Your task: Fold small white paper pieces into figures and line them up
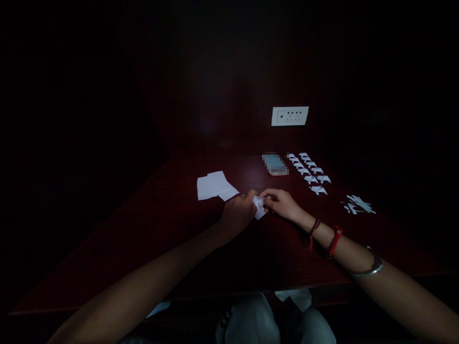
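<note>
White paper (259, 212), folded, one: between left grip (238, 210) and right grip (281, 202), pinched by both. Judged light, thin, tearable; best held at edges. Loose sheets (210, 187): beyond left grip.

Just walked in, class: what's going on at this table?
A person's left hand and right hand hold a small piece of white paper between them. White sheets lie beyond the left hand; to the right are a phone-like object, two rows of small folded white shapes, and a loose pile of white strips.
</note>
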`<state>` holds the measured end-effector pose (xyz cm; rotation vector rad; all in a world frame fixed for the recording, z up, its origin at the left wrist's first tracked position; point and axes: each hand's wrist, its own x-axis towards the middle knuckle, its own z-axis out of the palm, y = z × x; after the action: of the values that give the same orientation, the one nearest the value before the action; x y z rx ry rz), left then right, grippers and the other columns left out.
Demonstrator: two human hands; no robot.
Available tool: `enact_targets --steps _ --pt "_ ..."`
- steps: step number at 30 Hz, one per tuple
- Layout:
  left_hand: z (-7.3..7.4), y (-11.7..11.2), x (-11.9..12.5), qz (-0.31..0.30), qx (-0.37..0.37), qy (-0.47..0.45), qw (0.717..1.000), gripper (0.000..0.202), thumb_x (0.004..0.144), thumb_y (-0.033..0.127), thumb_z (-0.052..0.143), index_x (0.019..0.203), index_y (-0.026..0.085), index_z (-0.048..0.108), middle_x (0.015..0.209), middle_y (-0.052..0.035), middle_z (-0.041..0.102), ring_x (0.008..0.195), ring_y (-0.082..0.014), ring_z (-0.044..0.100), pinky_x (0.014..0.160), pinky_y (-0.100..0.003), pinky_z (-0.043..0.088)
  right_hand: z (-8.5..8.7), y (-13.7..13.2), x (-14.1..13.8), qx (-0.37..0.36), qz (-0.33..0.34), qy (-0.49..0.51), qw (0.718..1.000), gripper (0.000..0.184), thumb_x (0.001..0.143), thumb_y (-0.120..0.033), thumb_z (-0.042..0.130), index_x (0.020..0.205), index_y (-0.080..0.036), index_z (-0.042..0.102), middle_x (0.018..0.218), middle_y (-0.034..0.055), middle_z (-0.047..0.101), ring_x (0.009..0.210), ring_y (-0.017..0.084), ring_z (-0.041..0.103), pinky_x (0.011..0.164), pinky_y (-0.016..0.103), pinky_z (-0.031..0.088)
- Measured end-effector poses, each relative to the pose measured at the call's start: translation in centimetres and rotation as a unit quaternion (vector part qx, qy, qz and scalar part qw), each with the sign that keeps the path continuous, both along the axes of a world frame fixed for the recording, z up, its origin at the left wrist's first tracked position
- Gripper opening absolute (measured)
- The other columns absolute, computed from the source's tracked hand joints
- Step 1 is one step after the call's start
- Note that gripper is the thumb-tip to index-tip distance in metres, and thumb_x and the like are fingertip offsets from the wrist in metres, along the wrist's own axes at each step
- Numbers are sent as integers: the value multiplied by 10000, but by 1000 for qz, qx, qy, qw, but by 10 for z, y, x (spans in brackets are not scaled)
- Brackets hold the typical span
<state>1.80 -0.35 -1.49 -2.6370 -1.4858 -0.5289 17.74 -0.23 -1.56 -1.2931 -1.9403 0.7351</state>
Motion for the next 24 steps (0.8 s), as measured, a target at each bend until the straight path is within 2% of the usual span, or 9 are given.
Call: enact_targets --steps 5,9,13,17,24 --pt "1 1 -3 -19 -9 -41 999 145 762 179 374 896 200 428 718 -8 541 644 -151 519 563 -240 346 -3 1 -1 -14 -7 5 1000 150 698 -184 478 773 -152 604 648 6 611 566 88 548 520 179 398" --pt "-1 6 -7 -40 -35 -99 994 139 713 148 397 836 203 431 692 21 528 613 -122 502 541 -219 335 -4 0 -1 -11 -5 1 1000 189 723 -258 472 742 -141 620 637 21 617 580 102 548 531 195 404" --pt "-2 8 -9 -53 -65 -156 984 172 679 135 420 835 208 423 722 37 529 637 -105 498 560 -208 349 -5 -2 -2 -12 -11 18 1000 131 688 -208 515 754 -150 612 685 21 637 616 111 570 560 202 424" --pt "0 6 -6 -41 -37 -131 990 160 679 149 436 828 204 428 719 29 501 659 -118 480 574 -224 350 -4 -4 -4 -19 -33 39 998 203 644 -159 555 844 -171 585 690 8 648 615 115 589 561 203 439" --pt "-1 3 -3 -43 5 -104 994 137 678 117 430 789 199 434 749 15 480 676 -127 466 585 -236 353 -6 -7 -7 -9 -45 54 997 168 629 -136 552 791 -176 568 667 -2 645 583 110 592 535 196 442"
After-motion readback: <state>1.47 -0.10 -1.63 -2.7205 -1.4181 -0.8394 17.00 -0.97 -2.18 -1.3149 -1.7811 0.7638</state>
